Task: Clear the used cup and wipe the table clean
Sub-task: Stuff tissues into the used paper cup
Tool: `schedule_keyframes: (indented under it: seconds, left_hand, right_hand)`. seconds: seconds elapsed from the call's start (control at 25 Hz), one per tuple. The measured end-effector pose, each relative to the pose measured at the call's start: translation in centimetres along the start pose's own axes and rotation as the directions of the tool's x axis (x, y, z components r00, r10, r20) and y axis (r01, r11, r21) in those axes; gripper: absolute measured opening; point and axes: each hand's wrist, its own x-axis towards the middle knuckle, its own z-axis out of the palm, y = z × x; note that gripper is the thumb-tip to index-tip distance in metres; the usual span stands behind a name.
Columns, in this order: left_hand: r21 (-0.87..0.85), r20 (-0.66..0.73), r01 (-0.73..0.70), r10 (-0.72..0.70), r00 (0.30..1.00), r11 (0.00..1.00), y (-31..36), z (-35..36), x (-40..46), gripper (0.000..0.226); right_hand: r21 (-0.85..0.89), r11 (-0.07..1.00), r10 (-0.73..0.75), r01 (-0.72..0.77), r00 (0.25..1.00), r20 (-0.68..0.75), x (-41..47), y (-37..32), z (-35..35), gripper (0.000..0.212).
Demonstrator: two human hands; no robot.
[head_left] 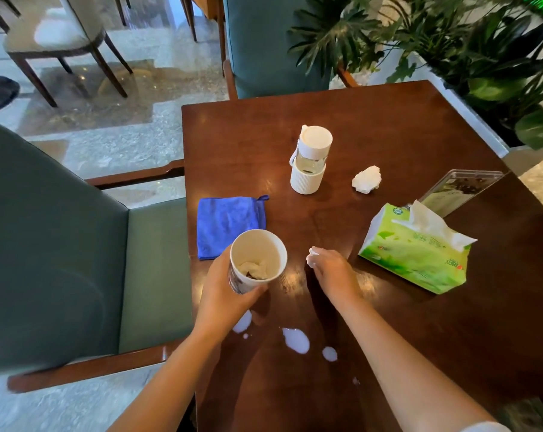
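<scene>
My left hand (223, 291) grips a white paper cup (257, 260) above the near left part of the dark wooden table (388, 126). A crumpled tissue lies in the bottom of the cup. My right hand (332, 272) holds a small wad of tissue (312, 256) just right of the cup, low over the tabletop. White spilled liquid (296, 339) sits in several puddles on the table near me. A folded blue cloth (229, 224) lies behind the cup at the table's left edge.
A white-lidded glass bottle (310, 160) stands mid-table, a crumpled tissue (366, 179) to its right. A green tissue pack (416, 247) and a clear sign holder (460, 188) sit at the right. Green armchairs stand at the left (61, 244) and far side (264, 45); plants at back right.
</scene>
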Motion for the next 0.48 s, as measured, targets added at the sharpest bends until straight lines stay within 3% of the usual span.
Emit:
schedule_keyframes:
  seconds: [0.16,0.28,0.36,0.48]
  left_hand:
    - [0.014,0.009,-0.01,0.01,1.0,1.0,0.4,1.0,0.7,0.067]
    - [0.025,0.026,-0.037,0.036,0.999,0.999,0.5,2.0,1.3,0.065]
    - [0.02,0.033,-0.021,0.02,0.999,1.0,0.5,3.1,1.7,0.065]
    - [0.028,0.09,-0.03,0.027,0.996,0.999,1.3,4.9,2.4,0.071]
  right_hand:
    - [0.134,0.991,0.005,0.013,0.991,-0.133,0.3,-1.0,-2.6,0.01]
    - [0.314,0.945,0.028,0.091,0.934,-0.357,0.4,-3.7,-7.8,0.01]
    - [0.308,0.922,-0.06,0.235,0.872,-0.485,-0.3,-5.7,-11.4,0.011]
    - [0.192,0.894,-0.269,0.404,0.829,-0.491,-1.3,-7.8,-13.7,0.008]
